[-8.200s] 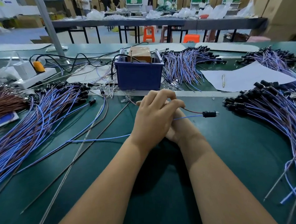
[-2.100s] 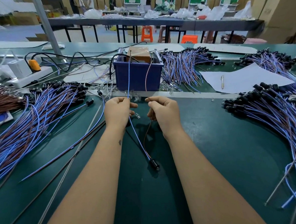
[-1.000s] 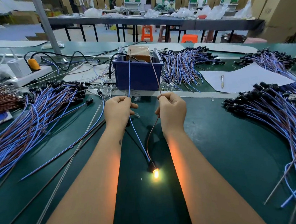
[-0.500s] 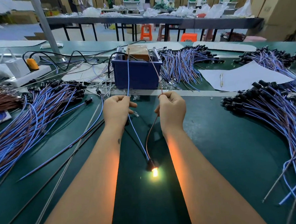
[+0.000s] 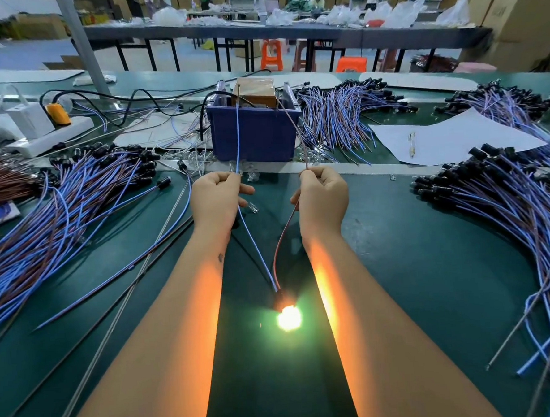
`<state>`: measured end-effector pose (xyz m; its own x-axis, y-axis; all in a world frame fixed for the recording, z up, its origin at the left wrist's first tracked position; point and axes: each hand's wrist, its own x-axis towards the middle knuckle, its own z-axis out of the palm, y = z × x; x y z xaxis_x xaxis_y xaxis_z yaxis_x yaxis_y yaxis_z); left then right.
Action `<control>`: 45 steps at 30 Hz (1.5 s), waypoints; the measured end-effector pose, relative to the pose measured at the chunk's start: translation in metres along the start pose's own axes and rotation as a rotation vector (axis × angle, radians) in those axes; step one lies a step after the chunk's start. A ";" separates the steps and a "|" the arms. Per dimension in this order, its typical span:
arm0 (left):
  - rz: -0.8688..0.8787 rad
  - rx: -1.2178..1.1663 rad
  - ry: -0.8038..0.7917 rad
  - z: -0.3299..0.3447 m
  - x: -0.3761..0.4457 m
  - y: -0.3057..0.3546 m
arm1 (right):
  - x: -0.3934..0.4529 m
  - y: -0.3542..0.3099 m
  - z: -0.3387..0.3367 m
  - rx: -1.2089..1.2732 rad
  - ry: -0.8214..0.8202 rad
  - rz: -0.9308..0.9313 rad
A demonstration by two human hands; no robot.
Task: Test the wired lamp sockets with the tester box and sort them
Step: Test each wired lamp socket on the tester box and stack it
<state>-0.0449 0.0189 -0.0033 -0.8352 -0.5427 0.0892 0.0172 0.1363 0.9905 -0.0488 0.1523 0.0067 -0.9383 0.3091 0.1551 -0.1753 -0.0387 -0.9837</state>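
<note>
One wired lamp socket [image 5: 281,299] lies on the green table between my forearms, and its bulb [image 5: 288,317] glows bright orange. My left hand [image 5: 217,200] pinches its blue wire [image 5: 237,136], which runs up to the tester box [image 5: 253,134], a blue bin with a brown block inside. My right hand [image 5: 323,197] pinches the brown wire [image 5: 294,129], whose tip reaches the box's right terminal. Both hands hover just in front of the box.
Heaps of blue and brown wired sockets lie at the left [image 5: 57,202], behind the box [image 5: 342,114] and along the right [image 5: 518,200]. A white power strip [image 5: 50,135] sits far left; a paper sheet with a pen [image 5: 440,137] lies right of the box.
The bulb lit up about a second ago and stays lit. My hands hold the two wires against the tester box much as before.
</note>
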 end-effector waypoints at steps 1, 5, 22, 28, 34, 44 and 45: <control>0.005 0.000 -0.002 0.000 -0.001 0.000 | 0.000 0.000 0.000 -0.007 -0.016 -0.009; 0.059 -0.058 -0.067 0.001 -0.004 0.005 | -0.004 0.000 0.005 -0.032 -0.227 -0.081; -0.164 -0.536 -0.231 0.001 -0.009 0.018 | -0.003 0.010 0.009 -0.030 -0.585 -0.202; -0.207 -0.674 -0.111 -0.004 -0.004 0.015 | -0.005 0.010 0.010 0.043 -0.743 -0.234; -0.224 -0.877 -0.077 -0.006 -0.009 0.022 | -0.002 0.004 0.003 0.465 -0.711 0.008; -0.144 -0.918 -0.280 0.001 -0.033 0.028 | -0.002 -0.012 -0.022 1.007 -0.393 0.337; -0.111 -0.904 -0.297 0.001 -0.038 0.029 | -0.001 -0.014 -0.028 1.068 -0.351 0.370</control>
<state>-0.0134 0.0445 0.0218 -0.9608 -0.2644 0.0830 0.2435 -0.6624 0.7085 -0.0371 0.1795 0.0176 -0.9857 -0.1586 0.0570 0.1197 -0.8969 -0.4257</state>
